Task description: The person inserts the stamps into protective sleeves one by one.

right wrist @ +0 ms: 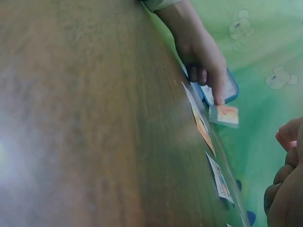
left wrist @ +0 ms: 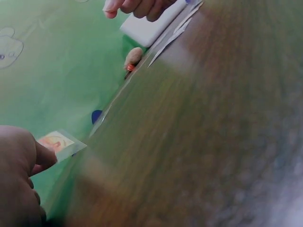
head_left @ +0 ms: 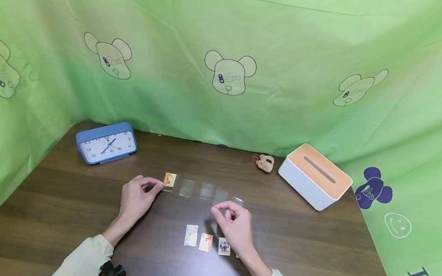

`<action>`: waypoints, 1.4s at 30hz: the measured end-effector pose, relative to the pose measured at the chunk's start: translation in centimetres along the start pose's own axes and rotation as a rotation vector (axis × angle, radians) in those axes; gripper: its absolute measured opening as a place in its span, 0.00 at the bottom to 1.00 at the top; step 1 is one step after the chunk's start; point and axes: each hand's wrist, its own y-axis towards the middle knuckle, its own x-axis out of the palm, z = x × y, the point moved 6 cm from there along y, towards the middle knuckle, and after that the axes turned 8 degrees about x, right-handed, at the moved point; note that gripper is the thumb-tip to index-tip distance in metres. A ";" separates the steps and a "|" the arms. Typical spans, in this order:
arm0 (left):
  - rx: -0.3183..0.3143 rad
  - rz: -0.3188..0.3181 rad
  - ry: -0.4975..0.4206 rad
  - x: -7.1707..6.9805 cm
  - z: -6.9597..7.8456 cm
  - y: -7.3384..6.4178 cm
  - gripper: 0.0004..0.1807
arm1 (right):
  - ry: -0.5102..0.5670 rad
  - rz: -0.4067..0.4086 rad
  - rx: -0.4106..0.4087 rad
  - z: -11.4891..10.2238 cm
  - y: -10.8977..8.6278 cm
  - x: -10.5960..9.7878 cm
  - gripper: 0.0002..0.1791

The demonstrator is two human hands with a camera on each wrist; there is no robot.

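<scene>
A small orange-and-yellow rectangular paper picture card (head_left: 170,179) sits in a clear, flat plastic sleeve (left wrist: 79,145) and is the landmark here. At its near left corner, the left hand (head_left: 138,197) pinches the sleeve between thumb and forefinger; the wrist views suggest it is raised off the brown wood-grain tabletop (head_left: 315,255). To the card's right, four transparent rectangular plastic sleeves (head_left: 186,188) lie in a row, apparently without cards, the last partly behind the fingers of the right hand (head_left: 236,225). That hand is loosely curled, thumb and forefinger narrowly set, with nothing visibly held.

Nearer the person and right of the landmark lie three loose, colourful rectangular paper cards (head_left: 206,242), plus a pale corner, probably a fourth, beside the right wrist.

The step looks like finishing or setting down one sleeved card; whether it is fully seated I cannot tell. The next move probably calls for laying it flat, then lifting a loose card by its edge and parting the adjacent sleeve's mouth with a light pinch.
</scene>
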 end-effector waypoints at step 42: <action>-0.088 -0.077 -0.017 1.0 0.9 -0.1 0.06 | 0.010 -0.015 -0.004 0.3 -0.1 0.3 0.03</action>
